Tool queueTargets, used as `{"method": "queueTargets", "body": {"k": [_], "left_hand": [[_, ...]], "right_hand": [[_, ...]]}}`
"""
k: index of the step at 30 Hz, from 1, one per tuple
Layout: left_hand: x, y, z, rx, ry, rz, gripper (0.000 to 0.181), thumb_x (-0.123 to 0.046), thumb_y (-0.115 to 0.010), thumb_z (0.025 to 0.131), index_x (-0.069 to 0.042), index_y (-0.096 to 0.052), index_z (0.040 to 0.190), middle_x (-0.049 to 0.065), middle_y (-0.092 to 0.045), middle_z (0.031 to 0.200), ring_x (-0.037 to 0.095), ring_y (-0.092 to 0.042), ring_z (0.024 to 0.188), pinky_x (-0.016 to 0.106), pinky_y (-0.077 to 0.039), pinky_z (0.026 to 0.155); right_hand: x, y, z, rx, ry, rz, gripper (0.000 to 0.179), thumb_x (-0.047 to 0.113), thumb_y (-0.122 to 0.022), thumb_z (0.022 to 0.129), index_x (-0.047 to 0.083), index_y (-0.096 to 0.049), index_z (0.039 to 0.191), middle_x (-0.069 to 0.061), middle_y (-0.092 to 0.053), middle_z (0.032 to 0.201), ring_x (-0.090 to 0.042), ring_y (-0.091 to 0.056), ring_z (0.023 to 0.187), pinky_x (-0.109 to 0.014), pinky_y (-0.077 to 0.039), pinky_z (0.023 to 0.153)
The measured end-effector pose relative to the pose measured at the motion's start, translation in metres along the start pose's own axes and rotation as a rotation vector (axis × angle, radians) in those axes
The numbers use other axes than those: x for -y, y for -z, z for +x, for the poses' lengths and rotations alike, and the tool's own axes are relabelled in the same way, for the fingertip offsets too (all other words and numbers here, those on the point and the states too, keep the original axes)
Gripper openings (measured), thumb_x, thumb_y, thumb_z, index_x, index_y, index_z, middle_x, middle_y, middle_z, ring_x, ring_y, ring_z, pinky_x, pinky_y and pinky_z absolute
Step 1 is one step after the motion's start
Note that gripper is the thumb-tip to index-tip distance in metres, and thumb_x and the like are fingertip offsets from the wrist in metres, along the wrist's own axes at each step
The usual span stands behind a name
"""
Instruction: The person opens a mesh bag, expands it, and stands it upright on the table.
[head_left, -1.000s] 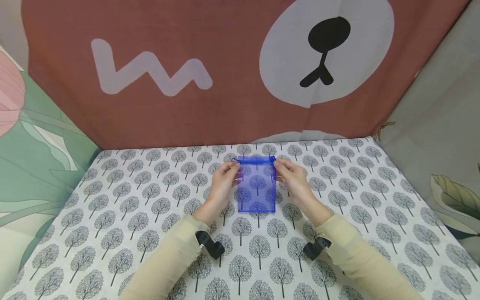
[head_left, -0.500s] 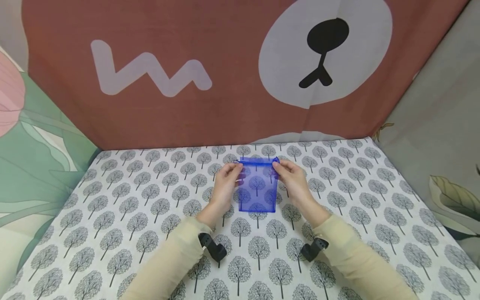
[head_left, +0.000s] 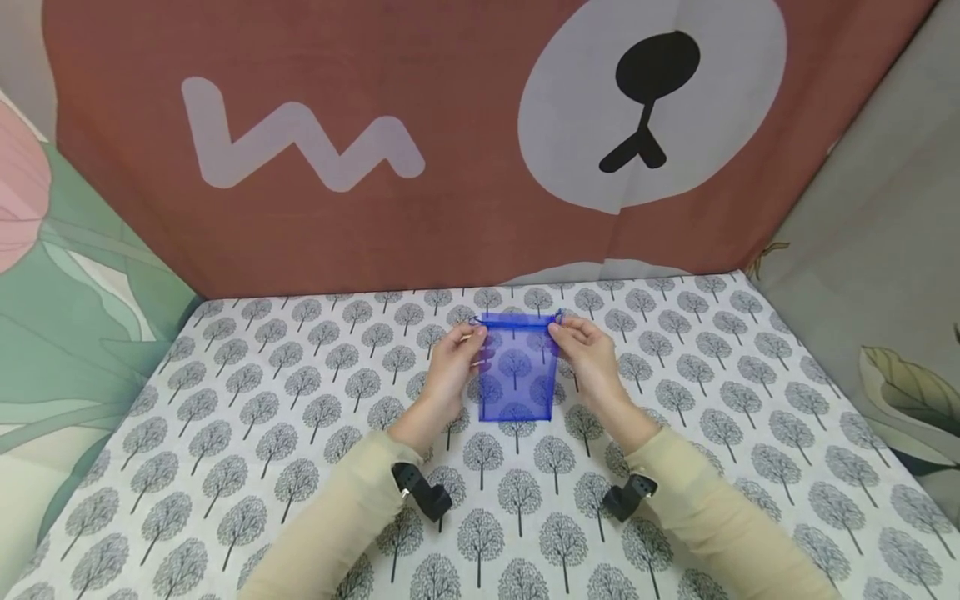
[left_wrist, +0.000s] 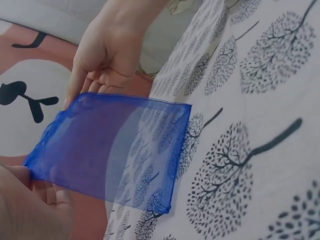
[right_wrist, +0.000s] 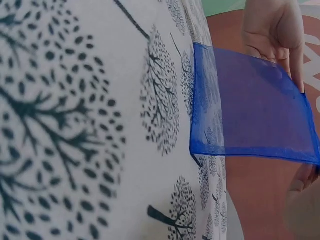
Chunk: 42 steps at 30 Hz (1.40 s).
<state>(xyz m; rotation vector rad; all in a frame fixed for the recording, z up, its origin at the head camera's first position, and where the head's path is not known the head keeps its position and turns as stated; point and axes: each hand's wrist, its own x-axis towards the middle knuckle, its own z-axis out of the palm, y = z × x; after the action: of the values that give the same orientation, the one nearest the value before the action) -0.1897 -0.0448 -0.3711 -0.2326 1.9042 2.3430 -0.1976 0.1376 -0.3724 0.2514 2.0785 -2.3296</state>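
Note:
A sheer blue drawstring pouch hangs flat between the two hands, see-through enough that the printed trees show behind it. My left hand pinches its upper left corner between thumb and fingers. At the upper right corner, my right hand pinches the pouch the same way. A darker blue band with the drawstring runs across the top, and small cord loops stick out at both ends. In the left wrist view the pouch is stretched between both hands, its bottom edge over the cloth. The right wrist view shows the pouch looking flat.
A white tablecloth printed with dark trees covers the table. Behind its far edge stands a reddish-brown curtain with a bear's muzzle. Floral fabric hangs at the left and grey fabric at the right. Black cameras sit on both wrists.
Both hands keep their pinch on the pouch and have shifted very slightly to the right. The pouch's bottom edge has risen a little.

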Motion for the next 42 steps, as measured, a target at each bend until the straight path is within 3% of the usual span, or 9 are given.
{"method": "queueTargets", "body": {"k": [5,8,14,18,22,28,33,37,42], "left_hand": [[-0.002,0.001,0.001,-0.002,0.024,-0.008,0.022,-0.018,-0.052,0.098,-0.002,-0.056,0.112,0.0,-0.064,0.097,0.012,-0.062,0.086,0.029,-0.055,0.088],[-0.003,0.003,0.003,-0.021,0.031,-0.007,0.024,-0.019,-0.052,0.098,-0.001,-0.055,0.114,0.003,-0.063,0.1,0.01,-0.061,0.085,0.027,-0.056,0.087],[-0.006,0.007,0.006,-0.055,0.03,0.009,0.028,-0.021,-0.052,0.098,-0.003,-0.055,0.119,0.0,-0.062,0.1,0.009,-0.061,0.086,0.031,-0.055,0.093],[-0.009,0.01,0.006,-0.06,0.035,0.024,0.03,-0.022,-0.051,0.099,-0.004,-0.054,0.123,0.008,-0.062,0.11,0.008,-0.061,0.087,0.033,-0.054,0.094],[-0.008,0.012,0.007,-0.031,0.042,0.051,0.034,-0.023,-0.05,0.099,-0.003,-0.052,0.126,0.018,-0.059,0.123,0.01,-0.061,0.089,0.03,-0.054,0.092],[-0.003,0.015,0.004,0.057,0.068,0.117,0.036,-0.018,-0.054,0.097,0.001,-0.052,0.127,0.023,-0.056,0.127,0.025,-0.062,0.104,0.034,-0.053,0.099],[0.004,0.02,-0.002,0.15,0.118,0.213,0.04,-0.008,-0.057,0.093,0.004,-0.048,0.13,0.024,-0.057,0.125,0.034,-0.059,0.115,0.04,-0.05,0.103],[0.009,0.024,-0.006,0.215,0.151,0.27,0.041,-0.006,-0.058,0.092,0.002,-0.048,0.131,0.026,-0.058,0.124,0.035,-0.062,0.111,0.035,-0.055,0.095],[0.012,0.027,-0.011,0.216,0.157,0.258,0.038,-0.002,-0.057,0.091,0.002,-0.05,0.128,0.027,-0.059,0.122,0.031,-0.065,0.103,0.029,-0.058,0.09]], "right_hand": [[-0.002,0.001,-0.001,0.061,0.027,0.02,0.008,0.009,-0.055,0.095,0.008,-0.048,0.098,0.015,-0.064,0.077,0.0,-0.061,0.071,-0.013,-0.055,0.074],[-0.003,0.002,-0.001,0.113,0.024,-0.005,0.009,0.01,-0.055,0.096,0.006,-0.049,0.101,0.013,-0.064,0.079,-0.001,-0.062,0.072,-0.014,-0.056,0.075],[-0.006,0.004,-0.001,0.236,-0.035,-0.186,0.033,0.01,-0.057,0.093,-0.006,-0.048,0.12,0.001,-0.065,0.097,-0.006,-0.062,0.085,-0.018,-0.056,0.083],[-0.009,0.006,0.0,0.305,-0.052,-0.278,0.032,0.008,-0.058,0.091,-0.009,-0.05,0.117,-0.006,-0.064,0.1,-0.01,-0.062,0.088,-0.024,-0.056,0.089],[-0.01,0.009,0.001,0.29,-0.029,-0.285,0.023,0.006,-0.057,0.092,-0.008,-0.053,0.11,-0.011,-0.066,0.099,-0.01,-0.063,0.085,-0.023,-0.057,0.086],[-0.006,0.012,0.004,0.234,0.003,-0.276,0.027,0.006,-0.057,0.093,-0.008,-0.052,0.115,-0.016,-0.067,0.106,-0.005,-0.065,0.08,-0.018,-0.058,0.079],[-0.004,0.015,0.004,0.193,-0.008,-0.263,0.028,0.008,-0.056,0.094,-0.008,-0.051,0.117,-0.001,-0.068,0.092,-0.003,-0.064,0.077,-0.018,-0.058,0.078],[-0.004,0.016,0.004,0.164,-0.004,-0.257,0.026,0.007,-0.056,0.094,-0.007,-0.052,0.115,0.012,-0.064,0.082,0.0,-0.063,0.074,-0.015,-0.057,0.074],[-0.005,0.015,0.002,0.165,-0.015,-0.229,0.027,0.008,-0.056,0.094,-0.006,-0.051,0.116,0.014,-0.065,0.081,0.0,-0.063,0.075,-0.014,-0.056,0.074]]}}
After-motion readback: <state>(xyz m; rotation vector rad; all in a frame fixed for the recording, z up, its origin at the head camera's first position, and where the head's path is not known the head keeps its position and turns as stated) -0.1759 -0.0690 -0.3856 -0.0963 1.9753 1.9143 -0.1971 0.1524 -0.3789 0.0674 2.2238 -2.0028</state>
